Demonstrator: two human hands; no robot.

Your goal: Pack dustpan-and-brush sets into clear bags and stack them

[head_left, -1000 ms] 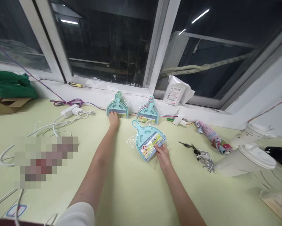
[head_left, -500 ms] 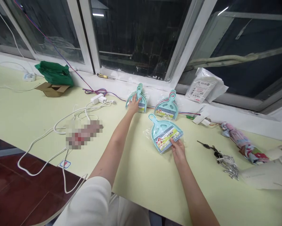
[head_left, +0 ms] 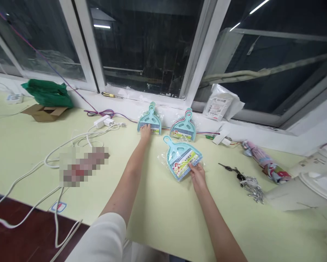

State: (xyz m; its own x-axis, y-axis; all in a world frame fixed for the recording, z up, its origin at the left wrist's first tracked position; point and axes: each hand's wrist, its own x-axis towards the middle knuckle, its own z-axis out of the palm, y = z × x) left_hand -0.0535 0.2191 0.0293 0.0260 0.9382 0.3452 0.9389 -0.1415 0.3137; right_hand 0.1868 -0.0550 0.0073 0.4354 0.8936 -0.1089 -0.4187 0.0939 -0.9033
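Note:
A teal dustpan-and-brush set in clear wrap (head_left: 181,159) lies on the pale yellow table (head_left: 163,214); my right hand (head_left: 197,173) grips its near edge. Two stacks of the same wrapped sets lean against the window sill: a left stack (head_left: 150,121) and a right stack (head_left: 184,126). My left hand (head_left: 145,131) reaches out and rests with its fingers on the lower edge of the left stack; its fingers look loosely bent, and I cannot see whether they grip.
White cables and a plug adapter (head_left: 102,122) lie at the left, with a green bag (head_left: 47,93) and a cardboard piece (head_left: 44,112) beyond. Keys (head_left: 245,181), a folded umbrella (head_left: 264,166) and white lidded containers (head_left: 302,182) sit at the right. A screwdriver (head_left: 110,95) rests on the sill.
My head has shifted, so the view moved a little. My left hand slid from the top of the left stack down to its lower edge. My right hand stays on the wrapped set.

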